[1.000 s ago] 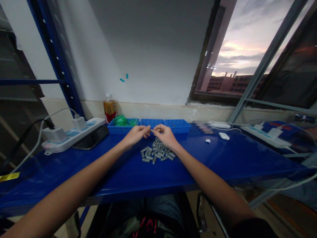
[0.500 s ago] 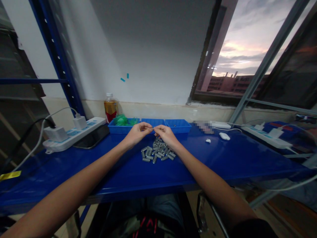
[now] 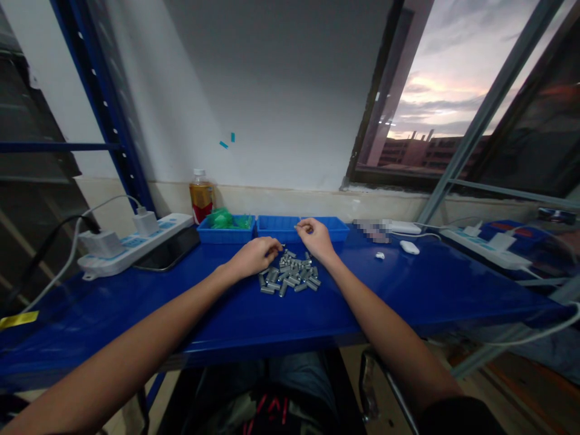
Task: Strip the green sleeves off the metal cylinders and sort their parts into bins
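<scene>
A pile of small grey metal cylinders (image 3: 292, 280), some longer and some shorter, lies on the blue table (image 3: 217, 320). At the pile's back left edge is my left hand (image 3: 257, 256), its fingers curled closed; a tiny bit shows by the fingertips, too small to name. My right hand (image 3: 316, 240) is raised behind the pile, thumb and forefinger pinched in front of the middle blue bin (image 3: 277, 229). Whatever the right fingers hold, if anything, cannot be made out. Beside that hand stands the right blue bin (image 3: 338, 231).
Green plastic (image 3: 223, 219) fills the left blue bin (image 3: 225, 236), with a drink bottle (image 3: 201, 198) behind. On the left lie a phone (image 3: 167, 251) and a power strip (image 3: 136, 243). A white earbud case (image 3: 409, 247), a small white item (image 3: 379, 256) and another power strip (image 3: 487, 251) are rightward.
My hands, fingertips together above the pile before, have separated. The left came down and slightly right to the pile; the right moved a little right and up toward the bins.
</scene>
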A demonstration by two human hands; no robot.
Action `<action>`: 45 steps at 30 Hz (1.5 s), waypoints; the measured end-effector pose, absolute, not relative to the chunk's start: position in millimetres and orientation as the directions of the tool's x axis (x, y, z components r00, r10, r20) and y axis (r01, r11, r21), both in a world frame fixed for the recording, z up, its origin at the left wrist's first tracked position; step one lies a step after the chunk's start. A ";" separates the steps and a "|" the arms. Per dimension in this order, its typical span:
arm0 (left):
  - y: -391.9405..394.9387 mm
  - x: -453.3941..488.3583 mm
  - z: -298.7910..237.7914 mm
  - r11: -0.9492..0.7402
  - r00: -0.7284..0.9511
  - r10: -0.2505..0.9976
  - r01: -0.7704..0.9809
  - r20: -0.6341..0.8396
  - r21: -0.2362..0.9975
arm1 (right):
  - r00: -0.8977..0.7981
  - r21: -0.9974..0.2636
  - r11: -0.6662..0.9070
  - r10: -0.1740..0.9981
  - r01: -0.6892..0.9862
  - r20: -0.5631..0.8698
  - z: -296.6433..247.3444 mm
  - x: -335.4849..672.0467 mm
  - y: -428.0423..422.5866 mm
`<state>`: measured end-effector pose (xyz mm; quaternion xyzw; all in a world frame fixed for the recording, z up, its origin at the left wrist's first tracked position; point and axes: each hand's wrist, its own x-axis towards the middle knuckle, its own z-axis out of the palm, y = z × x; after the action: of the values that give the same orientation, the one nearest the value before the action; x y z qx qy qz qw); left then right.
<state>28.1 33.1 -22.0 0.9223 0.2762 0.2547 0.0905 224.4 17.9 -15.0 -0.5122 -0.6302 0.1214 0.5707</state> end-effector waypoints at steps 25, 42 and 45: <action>29.3 28.0 -22.5 -0.821 0.757 0.566 0.554 0.326 0.139 | 0.254 -0.460 0.101 0.720 0.882 0.645 -35.2 277.2 48.4; 29.7 27.9 -23.8 -0.809 0.734 0.588 0.545 0.341 0.221 | 0.238 -0.462 0.132 0.716 0.877 0.656 -39.2 280.5 52.2; 29.4 27.0 -23.2 -0.803 0.727 0.595 0.557 0.343 0.211 | 0.238 -0.469 0.130 0.726 0.874 0.645 -39.4 280.8 52.3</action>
<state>27.0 29.4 -23.2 0.9281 0.3104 0.2003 0.0467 280.8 52.3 -39.4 -0.6540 -0.6117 -0.0844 0.4371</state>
